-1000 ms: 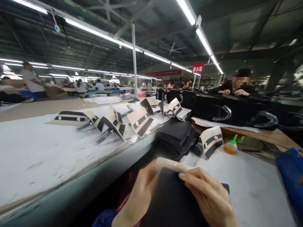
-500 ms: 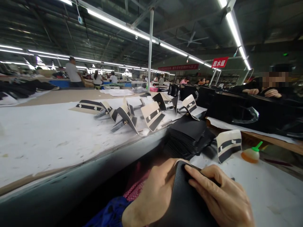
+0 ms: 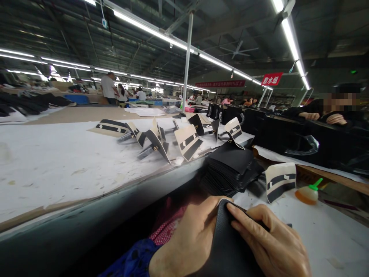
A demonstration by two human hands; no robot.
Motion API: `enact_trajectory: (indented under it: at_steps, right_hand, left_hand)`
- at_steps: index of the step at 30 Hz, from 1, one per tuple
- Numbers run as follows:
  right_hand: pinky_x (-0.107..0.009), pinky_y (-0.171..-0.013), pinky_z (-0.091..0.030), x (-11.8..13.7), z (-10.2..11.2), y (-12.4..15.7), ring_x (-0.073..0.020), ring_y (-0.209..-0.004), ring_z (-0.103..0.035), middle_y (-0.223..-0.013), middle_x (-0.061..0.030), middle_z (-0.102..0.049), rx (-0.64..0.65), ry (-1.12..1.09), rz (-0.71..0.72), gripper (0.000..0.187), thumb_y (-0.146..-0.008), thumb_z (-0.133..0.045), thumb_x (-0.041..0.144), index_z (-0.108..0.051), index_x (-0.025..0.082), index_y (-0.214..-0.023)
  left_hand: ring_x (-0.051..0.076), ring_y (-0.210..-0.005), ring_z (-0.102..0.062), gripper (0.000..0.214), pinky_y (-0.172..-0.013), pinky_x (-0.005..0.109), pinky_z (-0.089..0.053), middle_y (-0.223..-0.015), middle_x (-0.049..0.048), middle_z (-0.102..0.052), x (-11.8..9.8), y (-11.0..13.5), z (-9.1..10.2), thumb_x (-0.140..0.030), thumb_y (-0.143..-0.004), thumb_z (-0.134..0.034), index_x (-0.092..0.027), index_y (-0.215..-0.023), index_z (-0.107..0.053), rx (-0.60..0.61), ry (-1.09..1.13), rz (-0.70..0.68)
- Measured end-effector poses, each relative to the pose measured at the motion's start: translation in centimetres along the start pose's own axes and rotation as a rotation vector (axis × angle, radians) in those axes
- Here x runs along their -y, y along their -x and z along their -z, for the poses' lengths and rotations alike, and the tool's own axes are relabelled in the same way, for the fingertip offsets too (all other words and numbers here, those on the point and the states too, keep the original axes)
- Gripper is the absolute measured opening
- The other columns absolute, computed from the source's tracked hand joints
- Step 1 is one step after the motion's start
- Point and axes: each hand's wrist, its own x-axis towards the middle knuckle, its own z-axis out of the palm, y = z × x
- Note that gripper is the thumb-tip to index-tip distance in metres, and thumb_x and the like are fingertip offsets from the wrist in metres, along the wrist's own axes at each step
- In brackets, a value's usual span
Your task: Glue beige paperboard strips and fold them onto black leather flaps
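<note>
Between my two hands is a black leather piece (image 3: 230,242) with a pale edge along its top, held upright and bent. My left hand (image 3: 190,238) grips its left edge, the thumb side up near the top corner. My right hand (image 3: 268,238) presses its fingers along the upper right part of the same piece; its thumb is hidden behind. Just beyond my hands lies a stack of black leather pieces (image 3: 230,165). Right of the stack, a curved beige-and-black flap (image 3: 281,181) stands on the white surface, near a squat glue bottle (image 3: 308,194) with a green nozzle.
Several folded beige-and-black flaps with small gold clasps stand on the white-covered table (image 3: 57,165) to the left. Black bags (image 3: 288,134) line the right side. Across them, a co-worker's hands (image 3: 336,118) rest near the bags. A metal post (image 3: 188,61) rises behind.
The view has shifted slightly, so the scene sits a little further right and lower. My hands keep the same grip on the leather piece. A standing person in the background has moved right.
</note>
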Motion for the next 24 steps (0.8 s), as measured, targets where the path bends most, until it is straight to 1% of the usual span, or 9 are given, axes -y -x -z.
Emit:
enact_trajectory:
  at_steps: [4, 7, 9, 11, 14, 16, 18, 20, 24]
  right_hand:
    - [-0.013, -0.048, -0.043, -0.6, 0.0, 1.2, -0.0057, -0.051, -0.052, -0.073, 0.0027, -0.054, 0.064, 0.002, -0.006, 0.042, -0.103, -0.054, 0.019, -0.056, 0.033, -0.142]
    - [-0.013, -0.048, -0.045, -1.1, -0.2, 2.2, -0.0063, -0.053, -0.055, -0.075, 0.0018, -0.056, 0.138, 0.020, -0.014, 0.042, -0.102, -0.055, 0.022, -0.056, 0.031, -0.143]
    - [-0.013, -0.048, -0.045, -1.1, -0.2, 2.4, -0.0063, -0.052, -0.055, -0.075, 0.0016, -0.057, 0.155, 0.048, -0.017, 0.037, -0.103, -0.054, 0.024, -0.060, 0.030, -0.139]
    - [-0.013, -0.047, -0.045, -0.8, -0.2, 2.3, -0.0057, -0.051, -0.055, -0.073, 0.0019, -0.057, 0.166, 0.096, -0.020, 0.031, -0.104, -0.051, 0.027, -0.067, 0.028, -0.130]
    - [-0.013, -0.045, -0.043, -0.1, -0.2, 1.9, -0.0049, -0.048, -0.054, -0.070, 0.0026, -0.056, 0.167, 0.156, -0.023, 0.031, -0.107, -0.045, 0.031, -0.073, 0.025, -0.120]
    - [-0.014, -0.046, -0.043, 0.1, -0.2, 1.8, -0.0050, -0.049, -0.054, -0.070, 0.0027, -0.055, 0.176, 0.147, -0.019, 0.032, -0.107, -0.044, 0.030, -0.071, 0.025, -0.123]
    - [-0.014, -0.049, -0.044, 0.2, -0.3, 2.0, -0.0054, -0.052, -0.054, -0.073, 0.0026, -0.056, 0.202, 0.122, -0.020, 0.031, -0.106, -0.047, 0.028, -0.067, 0.026, -0.130]
    - [-0.015, -0.049, -0.043, 0.2, -0.4, 2.2, -0.0060, -0.053, -0.054, -0.074, 0.0025, -0.056, 0.198, 0.107, -0.038, 0.032, -0.106, -0.049, 0.027, -0.064, 0.028, -0.134]
    - [-0.016, -0.050, -0.042, 0.1, -0.5, 2.2, -0.0062, -0.053, -0.052, -0.074, 0.0028, -0.055, 0.179, 0.070, -0.071, 0.032, -0.105, -0.050, 0.024, -0.063, 0.028, -0.133]
  left_hand:
    - [0.021, -0.117, -0.065, 0.038, -0.102, 0.025, -0.047, -0.123, 0.0053, -0.073, 0.0, 0.3, 0.3, -0.028, -0.103, -0.043, -0.021, -0.132, -0.065, 0.004, -0.132, -0.045]
    - [0.022, -0.111, -0.066, 0.039, -0.100, 0.028, -0.047, -0.118, 0.0070, -0.073, 0.1, 0.4, 0.7, -0.031, -0.102, -0.039, -0.018, -0.125, -0.068, 0.041, -0.095, -0.022]
    - [0.022, -0.099, -0.066, 0.041, -0.094, 0.030, -0.049, -0.106, 0.0084, -0.073, 0.1, 0.5, 0.9, -0.032, -0.102, -0.035, -0.015, -0.111, -0.072, 0.050, -0.076, -0.030]
    - [0.020, -0.083, -0.061, 0.042, -0.084, 0.030, -0.050, -0.090, 0.0075, -0.069, 0.1, 0.4, 1.0, -0.035, -0.102, -0.035, -0.013, -0.100, -0.071, 0.048, -0.103, -0.041]
    - [0.016, -0.068, -0.050, 0.034, -0.065, 0.027, -0.044, -0.077, 0.0020, -0.058, 0.1, 0.3, 1.0, -0.039, -0.098, -0.045, -0.013, -0.100, -0.066, 0.043, -0.199, -0.030]
    - [0.014, -0.066, -0.047, 0.029, -0.061, 0.025, -0.040, -0.077, 0.0007, -0.056, 0.0, 0.3, 0.9, -0.038, -0.097, -0.049, -0.014, -0.102, -0.064, 0.035, -0.263, -0.024]
    - [0.015, -0.070, -0.052, 0.028, -0.064, 0.026, -0.041, -0.081, 0.0022, -0.060, 0.1, 0.3, 0.9, -0.037, -0.098, -0.048, -0.014, -0.104, -0.063, 0.027, -0.307, -0.034]
    - [0.017, -0.075, -0.057, 0.027, -0.069, 0.026, -0.044, -0.086, 0.0043, -0.064, 0.2, 0.3, 0.9, -0.036, -0.099, -0.047, -0.015, -0.105, -0.063, 0.020, -0.333, -0.052]
    - [0.019, -0.082, -0.064, 0.027, -0.075, 0.027, -0.046, -0.092, 0.0067, -0.070, 0.3, 0.2, 0.9, -0.035, -0.100, -0.046, -0.015, -0.107, -0.064, 0.022, -0.378, -0.062]
